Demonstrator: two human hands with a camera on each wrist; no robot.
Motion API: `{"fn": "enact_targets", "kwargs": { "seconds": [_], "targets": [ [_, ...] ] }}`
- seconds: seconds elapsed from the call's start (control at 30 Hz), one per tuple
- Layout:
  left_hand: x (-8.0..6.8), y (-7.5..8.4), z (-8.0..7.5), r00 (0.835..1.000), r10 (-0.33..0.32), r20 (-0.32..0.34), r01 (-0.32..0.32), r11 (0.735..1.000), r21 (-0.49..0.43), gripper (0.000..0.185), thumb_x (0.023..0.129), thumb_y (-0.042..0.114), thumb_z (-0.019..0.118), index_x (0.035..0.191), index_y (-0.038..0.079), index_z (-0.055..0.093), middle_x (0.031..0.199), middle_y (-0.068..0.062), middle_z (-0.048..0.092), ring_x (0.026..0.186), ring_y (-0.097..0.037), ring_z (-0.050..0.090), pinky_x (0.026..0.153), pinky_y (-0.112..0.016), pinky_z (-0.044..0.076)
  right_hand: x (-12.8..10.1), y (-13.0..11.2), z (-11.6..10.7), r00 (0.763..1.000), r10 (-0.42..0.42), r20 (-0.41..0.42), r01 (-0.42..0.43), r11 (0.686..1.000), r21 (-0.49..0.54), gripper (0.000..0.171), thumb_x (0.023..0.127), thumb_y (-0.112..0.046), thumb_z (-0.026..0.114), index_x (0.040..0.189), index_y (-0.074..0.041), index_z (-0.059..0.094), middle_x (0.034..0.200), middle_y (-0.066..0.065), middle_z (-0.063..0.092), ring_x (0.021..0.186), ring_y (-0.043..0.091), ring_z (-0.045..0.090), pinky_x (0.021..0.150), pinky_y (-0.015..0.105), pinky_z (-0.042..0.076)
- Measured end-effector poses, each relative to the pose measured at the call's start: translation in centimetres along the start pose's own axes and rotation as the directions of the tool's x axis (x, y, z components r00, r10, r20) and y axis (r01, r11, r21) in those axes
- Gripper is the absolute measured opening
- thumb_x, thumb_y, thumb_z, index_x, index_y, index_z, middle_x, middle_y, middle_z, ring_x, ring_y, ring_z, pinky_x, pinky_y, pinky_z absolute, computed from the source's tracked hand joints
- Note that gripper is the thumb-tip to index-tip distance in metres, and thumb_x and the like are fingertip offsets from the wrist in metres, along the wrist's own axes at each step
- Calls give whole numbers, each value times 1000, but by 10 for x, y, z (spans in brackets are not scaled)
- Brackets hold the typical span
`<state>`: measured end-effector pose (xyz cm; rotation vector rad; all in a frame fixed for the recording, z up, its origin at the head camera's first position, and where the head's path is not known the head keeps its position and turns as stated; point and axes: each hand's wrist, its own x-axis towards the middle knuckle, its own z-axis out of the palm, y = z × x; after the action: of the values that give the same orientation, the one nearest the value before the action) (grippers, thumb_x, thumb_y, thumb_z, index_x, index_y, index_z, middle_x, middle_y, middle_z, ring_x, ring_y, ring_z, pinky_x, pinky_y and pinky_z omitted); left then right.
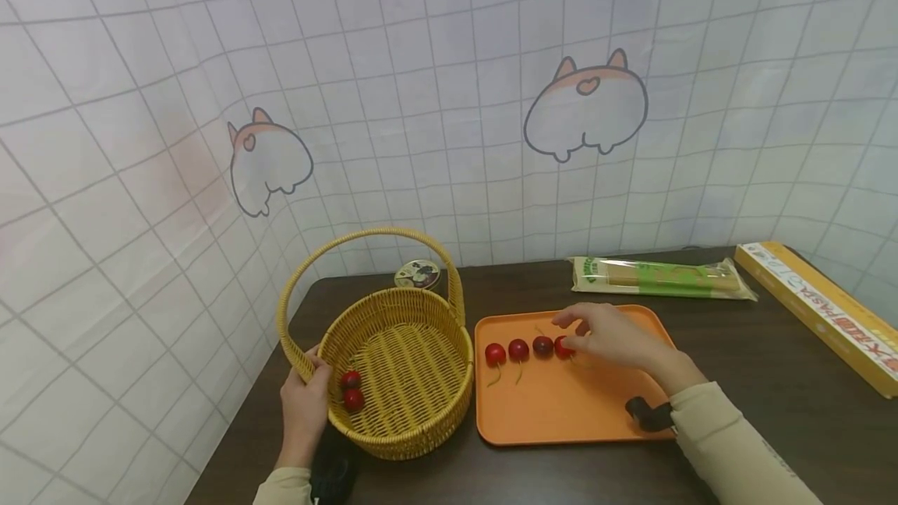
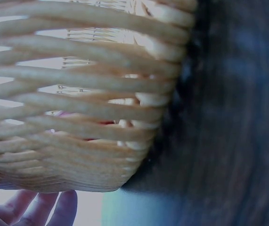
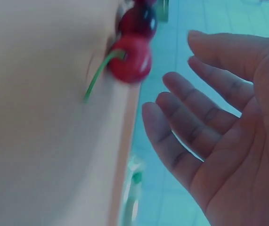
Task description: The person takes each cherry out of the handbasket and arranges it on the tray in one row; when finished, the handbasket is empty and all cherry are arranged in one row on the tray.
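At the far left of the dark table, the left hand grips the near-left rim of the wicker basket, at the foot of its arched handle; its fingers curl round the weave. Two red cherries lie inside the basket against the left wall, just beside that hand. Behind the basket, by the wall, stands a small round tin.

Just right of the basket, touching or nearly so, lies the orange tray. Four cherries sit in a row across its far half: the first cherry and the second cherry with green stems trailing toward the near edge, then a darker third cherry, then the fourth cherry, partly hidden by the right hand. That hand hovers over the row's right end; in the wrist view its fingers are spread and relaxed, apart from the fruit, holding nothing.

Farther right, near the wall, lies a green-and-clear packet, and at the far right edge a long yellow pasta box.
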<state>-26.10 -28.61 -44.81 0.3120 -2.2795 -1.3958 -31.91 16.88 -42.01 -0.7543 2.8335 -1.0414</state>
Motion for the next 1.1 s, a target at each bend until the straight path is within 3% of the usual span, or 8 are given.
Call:
{"fn": "enact_targets", "kwargs": {
  "seconds": [0.23, 0.43, 0.53, 0.7, 0.87, 0.97, 1.03, 1.1],
  "targets": [
    [-1, 1, 0, 1000, -18, 11, 18, 1000, -8, 44, 101, 33, 46, 134, 6, 57, 128, -21, 60, 104, -26, 55, 75, -14, 39, 1, -37, 8, 995, -101, -15, 101, 995, -1, 27, 91, -19, 69, 117, -14, 68, 115, 3, 67, 93, 14, 61, 73, 28, 51],
    [0, 2, 0, 1000, -23, 6, 23, 999, -28, 40, 100, 27, 47, 130, 3, 59, 131, -20, 59, 110, -26, 54, 74, -8, 36, 0, -69, 17, 978, -208, 9, 208, 978, 23, 21, 94, -20, 66, 115, -22, 67, 104, -9, 66, 82, 8, 58, 67, 26, 49],
    [0, 3, 0, 1000, -21, 8, 21, 999, -37, 37, 99, 24, 48, 127, 2, 60, 132, -20, 58, 111, -26, 54, 74, -8, 36, -1, -85, 25, 968, -252, 19, 252, 968, 22, 19, 95, -21, 65, 114, -26, 67, 102, -14, 64, 82, 5, 56, 70, 27, 49],
    [2, 3, -1, 1000, -9, 3, 10, 1000, -27, 33, 99, 22, 48, 120, 0, 62, 132, -20, 58, 113, -27, 54, 74, -7, 35, 2, -112, 41, 935, -354, 4, 353, 933, 75, 20, 95, -16, 64, 113, -23, 68, 107, -12, 65, 88, 5, 58, 77, 29, 51],
    [3, 2, -2, 1000, 1, -8, -1, 1000, -1, 39, 100, 27, 47, 128, 4, 61, 128, -20, 60, 101, -25, 54, 73, -13, 39, 18, -135, 62, 910, -415, -4, 412, 900, 141, 21, 94, -13, 64, 112, -22, 68, 114, -9, 65, 103, 10, 59, 87, 31, 50],
    [3, 0, -1, 1000, 6, -9, -6, 1000, 9, 41, 101, 29, 46, 130, 4, 61, 126, -20, 62, 98, -26, 54, 73, -16, 40, 31, -145, 78, 901, -434, 18, 424, 888, 178, 20, 94, -12, 64, 111, -20, 69, 113, -9, 65, 105, 10, 59, 89, 32, 50],
    [2, -1, 0, 1000, -1, -6, 2, 1000, 13, 42, 101, 32, 46, 130, 5, 61, 124, -20, 63, 98, -26, 55, 74, -17, 41, 39, -149, 89, 897, -439, 49, 422, 884, 200, 19, 95, -13, 63, 111, -20, 69, 112, -9, 65, 100, 9, 60, 82, 29, 51],
    [2, 0, 0, 1000, -12, 1, 12, 1000, 18, 43, 101, 33, 45, 131, 5, 60, 124, -20, 63, 99, -26, 56, 76, -20, 43, 44, -153, 100, 893, -441, 96, 418, 889, 188, 19, 96, -15, 61, 112, -19, 70, 114, -9, 65, 97, 8, 60, 83, 26, 50]
  ]
}}
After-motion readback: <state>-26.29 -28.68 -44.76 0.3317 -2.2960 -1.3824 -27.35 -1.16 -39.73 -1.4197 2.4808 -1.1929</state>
